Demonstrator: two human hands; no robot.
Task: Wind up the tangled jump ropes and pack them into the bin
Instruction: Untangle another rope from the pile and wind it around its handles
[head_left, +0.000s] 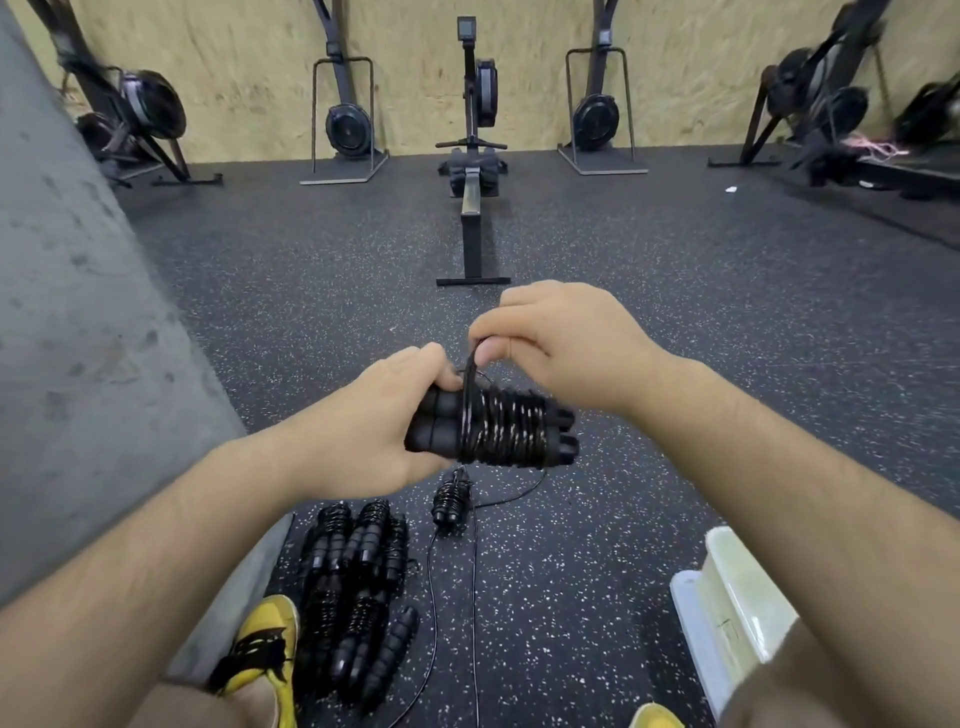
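Left hand clasps paired black foam handles; right hand pinches thin cord above its tight coil.

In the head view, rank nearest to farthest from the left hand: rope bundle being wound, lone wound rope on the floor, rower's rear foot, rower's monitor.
1. Rope bundle: gripped by the left hand itself.
2. Lone wound rope: on the floor just below, slightly right.
3. Rower's rear foot: ahead, mid-floor.
4. Rower's monitor: high by the far wall.
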